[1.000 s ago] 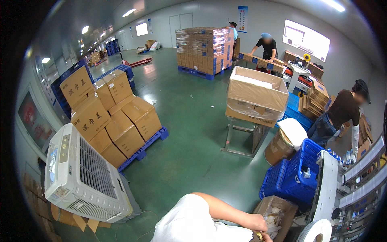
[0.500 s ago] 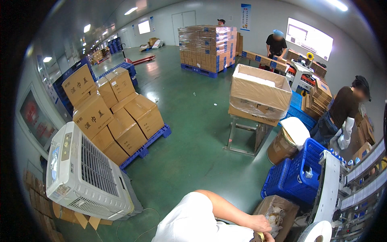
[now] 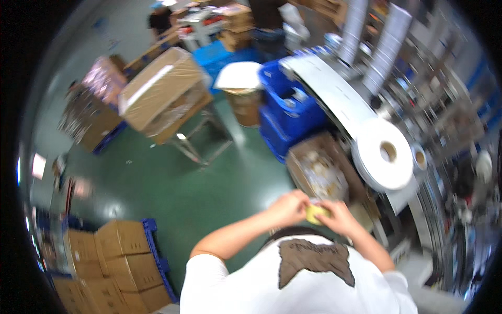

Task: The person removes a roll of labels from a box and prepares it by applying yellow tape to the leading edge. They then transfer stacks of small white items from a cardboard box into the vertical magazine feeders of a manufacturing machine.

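My left hand (image 3: 291, 207) and my right hand (image 3: 339, 217) meet in front of my body, fingers closed on a small yellow round thing (image 3: 315, 213). It could be a roll of tape, but blur hides its exact kind. Something pale shows at its upper edge, between my fingers. Just beyond my hands stands an open cardboard box (image 3: 299, 166) with crumpled clear plastic and yellowish scraps (image 3: 323, 175) in it.
A machine with a large white roll (image 3: 370, 163) and a pale conveyor plate (image 3: 334, 93) stands to the right. Blue crates (image 3: 282, 128), a brown drum (image 3: 243, 107) and a plastic-lined carton (image 3: 167, 94) on a metal stand (image 3: 204, 138) lie ahead. Stacked cartons (image 3: 123, 246) fill the lower left.
My view has swung right and down, so the cartons and the machine sit elsewhere in the picture. Both hands now show fully, holding the yellow thing, only partly visible before.
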Action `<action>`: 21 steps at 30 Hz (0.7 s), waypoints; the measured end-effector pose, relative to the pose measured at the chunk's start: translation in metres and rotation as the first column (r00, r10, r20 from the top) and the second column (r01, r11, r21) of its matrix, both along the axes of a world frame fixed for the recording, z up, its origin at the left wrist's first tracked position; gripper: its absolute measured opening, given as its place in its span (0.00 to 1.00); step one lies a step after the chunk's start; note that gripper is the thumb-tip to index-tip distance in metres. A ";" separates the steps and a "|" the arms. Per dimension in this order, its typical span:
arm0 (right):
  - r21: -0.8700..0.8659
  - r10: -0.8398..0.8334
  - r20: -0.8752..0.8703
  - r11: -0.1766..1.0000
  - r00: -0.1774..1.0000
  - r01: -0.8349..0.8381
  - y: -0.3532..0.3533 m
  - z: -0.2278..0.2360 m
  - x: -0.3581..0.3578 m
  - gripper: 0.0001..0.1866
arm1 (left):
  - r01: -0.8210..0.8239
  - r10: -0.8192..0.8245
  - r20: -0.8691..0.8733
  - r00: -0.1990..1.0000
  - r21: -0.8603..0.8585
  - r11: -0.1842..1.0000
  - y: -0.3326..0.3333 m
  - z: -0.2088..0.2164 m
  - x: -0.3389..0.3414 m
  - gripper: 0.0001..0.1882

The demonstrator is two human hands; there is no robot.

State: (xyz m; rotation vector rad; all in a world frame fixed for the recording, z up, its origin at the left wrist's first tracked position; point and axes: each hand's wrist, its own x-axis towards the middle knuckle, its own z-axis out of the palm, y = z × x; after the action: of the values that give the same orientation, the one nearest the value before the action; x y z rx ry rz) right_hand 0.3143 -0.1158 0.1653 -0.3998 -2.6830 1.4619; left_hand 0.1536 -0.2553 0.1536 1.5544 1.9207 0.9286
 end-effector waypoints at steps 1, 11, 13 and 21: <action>0.002 -0.018 -0.009 1.000 1.000 0.018 0.004 0.002 0.001 0.17 | 0.033 -0.030 0.069 0.997 -0.042 0.999 0.005 0.007 -0.004 0.10; -0.250 -0.102 0.027 0.962 0.994 0.106 0.003 0.018 0.027 0.18 | 0.415 -0.238 0.625 0.743 -0.153 0.897 0.028 0.022 -0.029 0.11; -0.258 -0.133 0.014 0.957 0.991 0.132 0.005 0.017 0.034 0.18 | 0.443 -0.227 0.679 0.698 -0.160 0.882 0.037 0.021 -0.024 0.10; -0.262 -0.114 -0.081 0.961 0.990 0.089 0.009 -0.006 0.055 0.19 | 0.430 -0.317 0.431 0.845 -0.195 0.881 0.055 0.019 -0.008 0.06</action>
State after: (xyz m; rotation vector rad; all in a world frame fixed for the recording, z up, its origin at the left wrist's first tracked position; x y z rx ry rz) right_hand 0.3691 -0.1064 0.1593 -0.4615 -2.3672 1.7568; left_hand 0.1459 -0.1999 0.1722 1.3821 1.3333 0.6850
